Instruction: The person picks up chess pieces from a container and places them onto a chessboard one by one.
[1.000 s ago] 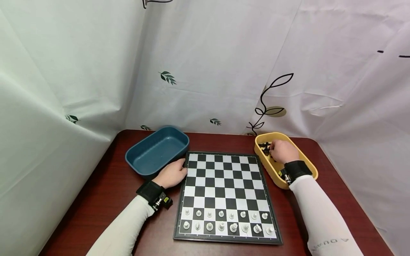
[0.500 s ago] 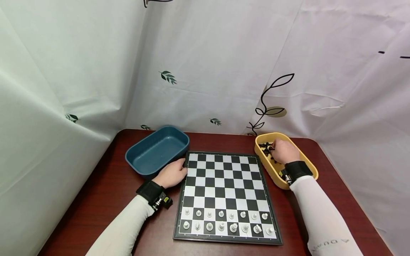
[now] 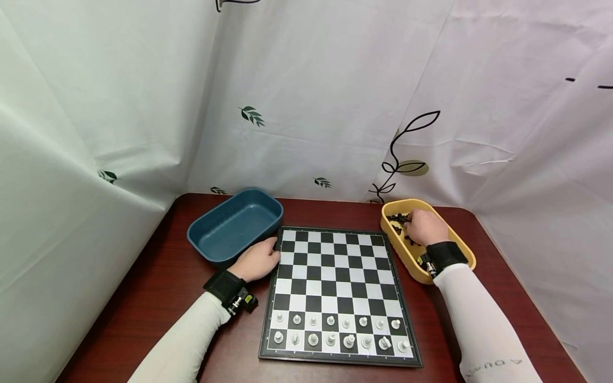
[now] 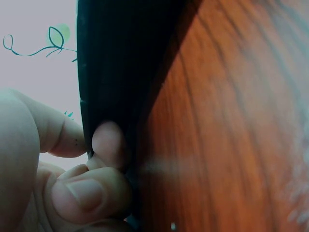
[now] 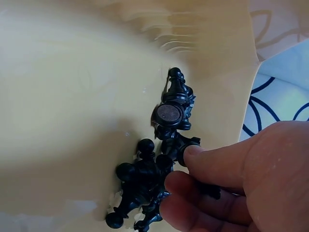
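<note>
Our right hand [image 3: 423, 226] digs among black chess pieces [image 5: 154, 179] in the yellow tray [image 3: 460, 247].
Its grip curls on them (whether one is pinched, we cannot tell); our left hand [image 3: 257, 260] grips the chessboard [image 3: 335, 282] edge.

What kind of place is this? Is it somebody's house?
Probably not a lived-in room: it looks like a small tabletop booth. A dark red wooden table is screened by white leaf-print curtains, with only a chessboard and two trays on it.
</note>
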`<state>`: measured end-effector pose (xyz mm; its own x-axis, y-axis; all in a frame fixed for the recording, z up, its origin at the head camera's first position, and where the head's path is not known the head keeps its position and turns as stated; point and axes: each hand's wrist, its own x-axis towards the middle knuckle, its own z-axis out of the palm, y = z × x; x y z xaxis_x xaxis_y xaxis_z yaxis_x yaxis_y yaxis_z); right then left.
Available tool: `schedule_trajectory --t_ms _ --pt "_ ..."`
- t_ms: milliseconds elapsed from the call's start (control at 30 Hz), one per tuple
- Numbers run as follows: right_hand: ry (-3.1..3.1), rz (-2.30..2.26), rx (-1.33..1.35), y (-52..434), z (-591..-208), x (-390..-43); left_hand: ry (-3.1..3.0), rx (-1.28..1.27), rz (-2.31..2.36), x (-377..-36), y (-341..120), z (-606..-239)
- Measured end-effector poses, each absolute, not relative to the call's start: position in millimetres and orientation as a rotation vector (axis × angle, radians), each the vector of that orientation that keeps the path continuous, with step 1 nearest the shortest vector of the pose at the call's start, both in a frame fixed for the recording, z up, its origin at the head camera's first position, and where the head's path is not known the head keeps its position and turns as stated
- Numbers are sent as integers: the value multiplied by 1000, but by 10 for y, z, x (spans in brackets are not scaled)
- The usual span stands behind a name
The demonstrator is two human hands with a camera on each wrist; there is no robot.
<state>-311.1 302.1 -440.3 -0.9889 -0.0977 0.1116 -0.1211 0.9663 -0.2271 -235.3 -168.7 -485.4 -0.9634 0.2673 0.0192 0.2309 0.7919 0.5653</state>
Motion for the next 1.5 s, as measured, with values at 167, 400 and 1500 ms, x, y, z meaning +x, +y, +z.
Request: schedule_trajectory --t_ms 167,400,1500 --pt "-2986 379 188 3018 -4394 -3099 2918 409 904 -2355 -1687 -4863" --pt "-2941 405 204 3061 -4412 -3079 2914 408 915 -2356 -1695 -4872" --pt "-2861 479 237 3118 -4303 -3004 2893 404 934 -2345 -1697 -4863"
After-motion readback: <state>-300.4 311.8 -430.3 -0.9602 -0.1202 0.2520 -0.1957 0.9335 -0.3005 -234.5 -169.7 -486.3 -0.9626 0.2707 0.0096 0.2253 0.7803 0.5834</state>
